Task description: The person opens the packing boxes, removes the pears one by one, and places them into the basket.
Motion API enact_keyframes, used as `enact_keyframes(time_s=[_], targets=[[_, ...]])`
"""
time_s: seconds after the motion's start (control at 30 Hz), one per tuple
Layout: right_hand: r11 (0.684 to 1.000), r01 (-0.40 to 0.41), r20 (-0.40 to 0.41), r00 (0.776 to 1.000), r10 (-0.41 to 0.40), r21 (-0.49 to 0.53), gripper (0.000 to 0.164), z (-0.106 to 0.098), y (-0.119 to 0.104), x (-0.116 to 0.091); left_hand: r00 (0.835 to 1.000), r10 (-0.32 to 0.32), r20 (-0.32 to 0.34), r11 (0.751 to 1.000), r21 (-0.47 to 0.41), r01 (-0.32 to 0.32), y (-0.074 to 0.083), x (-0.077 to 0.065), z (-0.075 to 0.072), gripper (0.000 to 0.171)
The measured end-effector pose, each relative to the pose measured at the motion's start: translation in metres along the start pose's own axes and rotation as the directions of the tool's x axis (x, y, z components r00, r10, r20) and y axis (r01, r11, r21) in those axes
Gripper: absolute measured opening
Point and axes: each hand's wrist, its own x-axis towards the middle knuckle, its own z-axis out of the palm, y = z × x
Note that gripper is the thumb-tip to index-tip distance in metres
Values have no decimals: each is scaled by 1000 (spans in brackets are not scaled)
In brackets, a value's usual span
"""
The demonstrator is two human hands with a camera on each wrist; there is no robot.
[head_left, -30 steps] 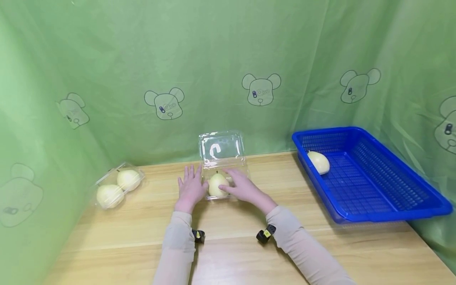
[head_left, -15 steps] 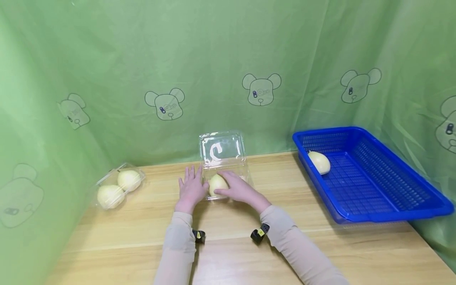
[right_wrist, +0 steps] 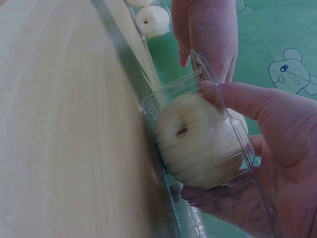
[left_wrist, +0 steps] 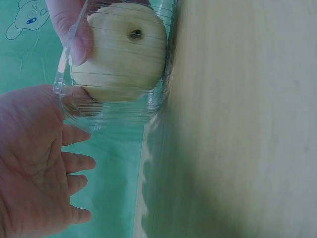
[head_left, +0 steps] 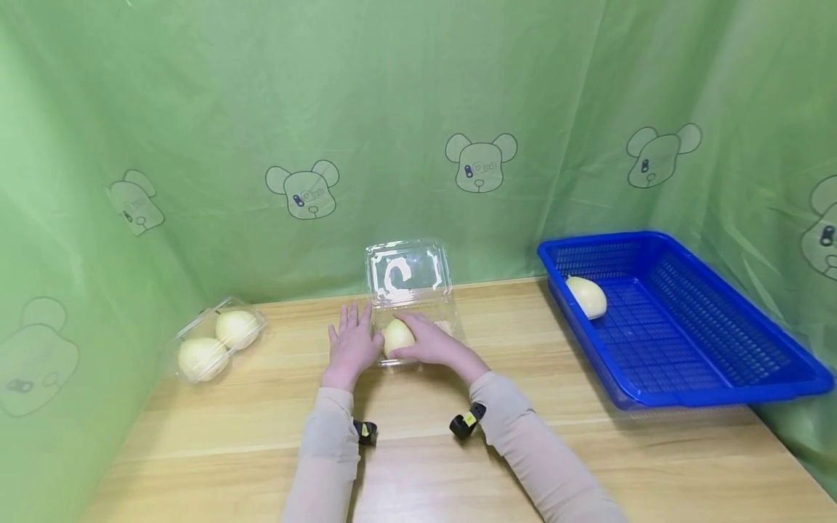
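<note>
A clear plastic clamshell box [head_left: 418,296] stands at the back middle of the table, its lid raised. Inside its left half sits a pale yellow pear [head_left: 397,338], blossom end facing the wrist cameras. My right hand [head_left: 434,343] reaches into the box and grips this pear, with thumb at the near side and fingers over the far side. Along the box's left side lies my left hand [head_left: 353,350], fingers straight and spread, thumb by the box wall. In the left wrist view the palm of the left hand [left_wrist: 29,163] faces the box and holds nothing.
Another clear box [head_left: 221,309] holding two pears stands at the left by the green curtain [head_left: 392,109]. A blue plastic basket [head_left: 660,363] is at the right, with one pear [head_left: 587,298] against its left wall. The wooden table [head_left: 418,465] ends at the curtain.
My right hand has closed further round the pear and shifted left with it, tilting it within the box towards the left wall. The left hand has stayed in place.
</note>
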Motion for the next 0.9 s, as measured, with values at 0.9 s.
enact_keyframes(time_s=[0.9], targets=[[996, -21, -80, 996, 28, 90, 92, -7, -1, -1, 1000, -4, 8, 1000, -6, 4, 1, -1, -3, 66]])
